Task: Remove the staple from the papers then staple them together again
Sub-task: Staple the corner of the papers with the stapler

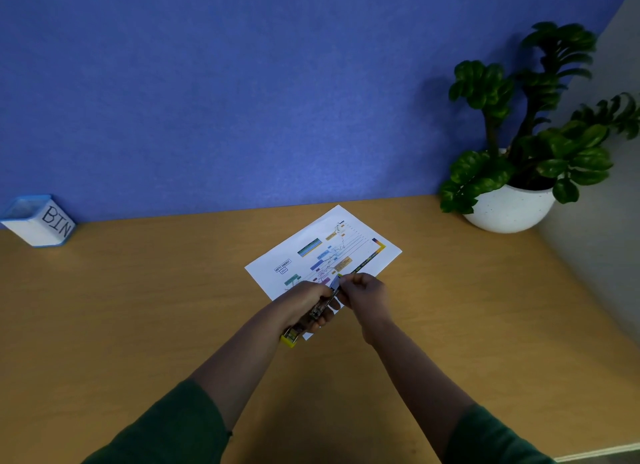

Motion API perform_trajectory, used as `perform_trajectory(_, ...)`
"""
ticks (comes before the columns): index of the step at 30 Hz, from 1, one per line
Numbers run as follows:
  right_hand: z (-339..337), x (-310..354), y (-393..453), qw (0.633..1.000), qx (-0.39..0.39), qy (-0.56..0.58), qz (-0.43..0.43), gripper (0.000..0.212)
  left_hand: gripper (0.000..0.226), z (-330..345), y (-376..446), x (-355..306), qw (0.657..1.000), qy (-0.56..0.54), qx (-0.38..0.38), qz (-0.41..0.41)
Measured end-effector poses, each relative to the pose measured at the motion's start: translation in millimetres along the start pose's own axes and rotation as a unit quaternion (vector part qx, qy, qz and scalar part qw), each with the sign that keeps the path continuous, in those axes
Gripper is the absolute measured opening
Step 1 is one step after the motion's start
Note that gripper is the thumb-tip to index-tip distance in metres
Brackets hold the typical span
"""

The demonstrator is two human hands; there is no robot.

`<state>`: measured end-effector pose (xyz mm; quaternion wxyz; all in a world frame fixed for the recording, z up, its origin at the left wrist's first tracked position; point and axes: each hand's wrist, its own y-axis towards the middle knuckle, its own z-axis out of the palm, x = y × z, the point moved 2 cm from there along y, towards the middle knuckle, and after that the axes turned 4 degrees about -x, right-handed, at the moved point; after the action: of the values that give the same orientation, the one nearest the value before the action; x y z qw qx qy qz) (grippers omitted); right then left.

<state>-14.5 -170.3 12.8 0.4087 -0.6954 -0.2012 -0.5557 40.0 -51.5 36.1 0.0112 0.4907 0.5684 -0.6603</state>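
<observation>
White papers [323,245] printed with coloured charts lie on the wooden desk [138,308], angled toward the back right. Over their near edge, my left hand [306,302] grips a stapler [294,335] with a yellow rear end and a metal body. Its front end points up and to the right between my hands. My right hand [365,292] has its fingers curled, and its fingertips pinch at the stapler's front tip. Whether a staple sits there is too small to tell. The papers' near corner is hidden under my hands.
A small white box with a blue rim marked BIN [38,223] stands at the back left by the blue wall. A leafy plant in a white pot [509,207] fills the back right corner. The desk edge drops off at the right.
</observation>
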Motion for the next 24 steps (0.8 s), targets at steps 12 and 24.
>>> perform_trajectory(12, 12, 16, -28, 0.985, 0.110, 0.044, -0.121, 0.017, 0.050, 1, 0, 2, 0.906, -0.406, 0.000, -0.122)
perform_trajectory(24, 14, 14, -31, 0.965, 0.245, 0.010, -0.099, 0.045, 0.042, 6, 3, 8, 0.877, -0.457, -0.010, -0.148)
